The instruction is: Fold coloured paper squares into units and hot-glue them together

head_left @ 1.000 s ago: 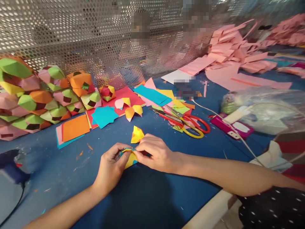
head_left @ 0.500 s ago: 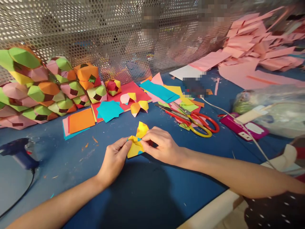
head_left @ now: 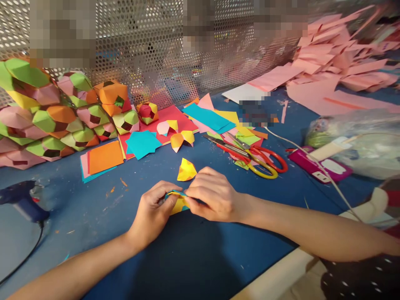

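A small piece of folded yellow-and-blue paper [head_left: 179,206] is pinched between both hands just above the blue table [head_left: 193,254]. My left hand [head_left: 155,208] grips its left side, thumb in front and fingers behind. On the right side, my right hand [head_left: 212,196] pinches it with thumb and curled fingers, hiding that edge. Just beyond my hands lies a folded yellow paper piece [head_left: 186,170], apart from them. Two joined folded units, one orange and yellow [head_left: 182,141] and one pink and yellow [head_left: 168,126], sit farther back.
Paper balls [head_left: 53,121] are stacked at the left by a perforated metal screen [head_left: 140,62]. A glue gun [head_left: 26,200] lies at far left. Orange sheets [head_left: 105,157] and blue sheets [head_left: 143,144] lie ahead. Scissors [head_left: 262,164], a purple power strip [head_left: 320,164] and pink paper [head_left: 328,54] are right.
The held paper has come slightly nearer and is folded over, showing less yellow and a blue upper edge. The yellow piece behind now shows clear of my hands.
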A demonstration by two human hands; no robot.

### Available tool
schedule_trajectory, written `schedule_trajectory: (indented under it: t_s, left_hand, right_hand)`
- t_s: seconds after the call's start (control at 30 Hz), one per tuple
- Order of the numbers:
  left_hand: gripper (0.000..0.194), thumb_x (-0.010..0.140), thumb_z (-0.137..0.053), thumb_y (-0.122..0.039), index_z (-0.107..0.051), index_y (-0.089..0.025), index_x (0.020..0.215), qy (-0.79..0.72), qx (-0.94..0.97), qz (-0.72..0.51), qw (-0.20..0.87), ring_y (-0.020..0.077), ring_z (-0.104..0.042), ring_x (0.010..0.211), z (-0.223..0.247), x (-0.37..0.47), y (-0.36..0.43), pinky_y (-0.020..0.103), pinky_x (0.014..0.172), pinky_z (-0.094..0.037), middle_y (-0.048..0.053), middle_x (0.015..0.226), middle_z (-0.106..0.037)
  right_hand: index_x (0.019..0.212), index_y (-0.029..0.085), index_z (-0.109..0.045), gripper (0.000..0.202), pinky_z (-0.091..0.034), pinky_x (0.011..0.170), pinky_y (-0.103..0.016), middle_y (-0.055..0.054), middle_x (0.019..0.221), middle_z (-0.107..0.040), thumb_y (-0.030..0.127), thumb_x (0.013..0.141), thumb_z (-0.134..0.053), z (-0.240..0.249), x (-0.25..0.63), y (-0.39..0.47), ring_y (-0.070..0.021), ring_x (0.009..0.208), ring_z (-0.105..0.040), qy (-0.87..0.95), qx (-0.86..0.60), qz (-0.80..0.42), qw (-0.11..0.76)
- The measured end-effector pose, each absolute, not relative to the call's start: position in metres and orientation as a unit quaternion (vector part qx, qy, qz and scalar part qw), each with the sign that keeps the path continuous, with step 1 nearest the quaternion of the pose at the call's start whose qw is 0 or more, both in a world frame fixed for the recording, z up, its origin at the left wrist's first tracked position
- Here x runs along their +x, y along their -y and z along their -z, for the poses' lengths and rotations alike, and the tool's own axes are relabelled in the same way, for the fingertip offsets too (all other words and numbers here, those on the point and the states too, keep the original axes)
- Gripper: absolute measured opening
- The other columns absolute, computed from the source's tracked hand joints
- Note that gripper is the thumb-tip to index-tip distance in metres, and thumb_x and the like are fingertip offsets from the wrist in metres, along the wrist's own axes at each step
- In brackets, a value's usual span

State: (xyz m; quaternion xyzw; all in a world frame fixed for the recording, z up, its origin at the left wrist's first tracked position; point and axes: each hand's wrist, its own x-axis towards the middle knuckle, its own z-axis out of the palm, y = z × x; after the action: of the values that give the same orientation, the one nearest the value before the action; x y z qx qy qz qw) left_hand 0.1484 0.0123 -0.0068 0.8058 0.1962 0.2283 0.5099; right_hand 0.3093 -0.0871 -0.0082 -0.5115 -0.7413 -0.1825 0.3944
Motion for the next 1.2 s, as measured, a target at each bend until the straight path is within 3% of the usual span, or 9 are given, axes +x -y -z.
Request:
schedule_trajectory:
  t_s: [0.13,0.27,0.37,0.57,0.73,0.9,1.0,1.1,1.2]
  left_hand:
    - [0.018,0.081,-0.058,-0.032,-0.066,-0.017,0.087,-0.299,0.746,-0.233,0.548,0.0112,-0.055,0.066,0.009,0.153,-0.023,0.02,0.057,-0.042,0.001,0.081,-0.064]
    - [0.024,0.076,-0.063,-0.038,-0.064,-0.016,0.086,-0.352,0.686,-0.253,0.585,0.0095,-0.051,0.055,0.015,0.157,-0.038,0.019,0.049,-0.038,-0.001,0.069,-0.061]
    - [0.027,0.074,-0.065,-0.039,-0.063,-0.015,0.086,-0.357,0.67,-0.256,0.599,0.0095,-0.05,0.052,0.02,0.16,-0.043,0.02,0.048,-0.038,-0.001,0.065,-0.059]
    - [0.031,0.073,-0.066,-0.039,-0.063,-0.014,0.091,-0.345,0.639,-0.258,0.637,0.0133,-0.06,0.065,0.023,0.161,-0.044,0.023,0.059,-0.047,0.003,0.079,-0.066]
    - [0.032,0.074,-0.066,-0.038,-0.062,-0.015,0.095,-0.318,0.609,-0.253,0.681,0.0158,-0.063,0.074,0.025,0.161,-0.044,0.026,0.068,-0.05,0.004,0.085,-0.068]
    - [0.035,0.073,-0.068,-0.036,-0.06,-0.014,0.099,-0.297,0.598,-0.247,0.702,0.017,-0.064,0.079,0.022,0.161,-0.043,0.03,0.074,-0.05,0.005,0.088,-0.068]
    - [0.031,0.073,-0.068,-0.036,-0.061,-0.014,0.094,-0.309,0.645,-0.265,0.647,0.0151,-0.062,0.075,0.017,0.161,-0.045,0.027,0.071,-0.05,0.003,0.086,-0.066]
    - [0.021,0.078,-0.062,-0.035,-0.062,-0.015,0.086,-0.323,0.735,-0.298,0.516,0.0139,-0.06,0.071,0.013,0.159,-0.054,0.025,0.066,-0.05,0.002,0.08,-0.065]
    - [0.013,0.083,-0.054,-0.026,-0.062,-0.016,0.088,-0.273,0.821,-0.352,0.356,0.016,-0.062,0.083,0.011,0.152,-0.07,0.029,0.076,-0.051,0.005,0.089,-0.066]
  right_hand:
    - [0.084,0.017,-0.056,0.007,-0.042,0.065,-0.029,-0.003,0.07,-0.063,0.02,0.084,-0.05,0.0,0.331,0.084,-0.0138,0.064,-0.057,0.675,-0.584,0.157,0.422]
    - [0.084,0.017,-0.057,0.018,-0.042,0.062,-0.027,-0.003,0.073,-0.062,0.033,0.087,-0.05,0.004,0.348,0.078,-0.0136,0.063,-0.056,0.593,-0.723,0.04,0.353]
    - [0.083,0.017,-0.058,0.016,-0.041,0.058,-0.025,-0.002,0.076,-0.064,0.033,0.082,-0.056,0.015,0.35,0.074,-0.013,0.062,-0.056,0.568,-0.763,-0.032,0.307]
    - [0.072,0.018,-0.058,0.009,-0.038,0.054,-0.022,0.0,0.067,-0.062,0.017,0.077,-0.051,0.022,0.352,0.071,-0.0114,0.059,-0.054,0.561,-0.751,-0.066,0.341]
    - [0.07,0.017,-0.051,0.009,-0.034,0.051,-0.021,0.002,0.064,-0.052,0.017,0.078,-0.049,0.011,0.353,0.072,-0.0092,0.056,-0.046,0.557,-0.718,-0.06,0.412]
    - [0.073,0.019,-0.047,0.007,-0.033,0.048,-0.021,0.005,0.061,-0.047,0.016,0.078,-0.051,0.016,0.353,0.071,-0.0073,0.049,-0.041,0.571,-0.71,-0.04,0.41]
    - [0.074,0.019,-0.048,0.008,-0.038,0.054,-0.023,0.003,0.065,-0.051,0.013,0.079,-0.051,0.022,0.354,0.07,-0.0097,0.055,-0.048,0.6,-0.691,0.036,0.4]
    - [0.081,0.019,-0.049,0.009,-0.047,0.067,-0.028,-0.004,0.08,-0.059,0.011,0.083,-0.047,0.023,0.356,0.069,-0.0152,0.074,-0.059,0.635,-0.647,0.11,0.407]
    - [0.088,0.019,-0.05,0.01,-0.051,0.078,-0.034,-0.01,0.097,-0.061,0.01,0.084,-0.046,0.026,0.36,0.068,-0.0196,0.093,-0.061,0.658,-0.614,0.164,0.404]
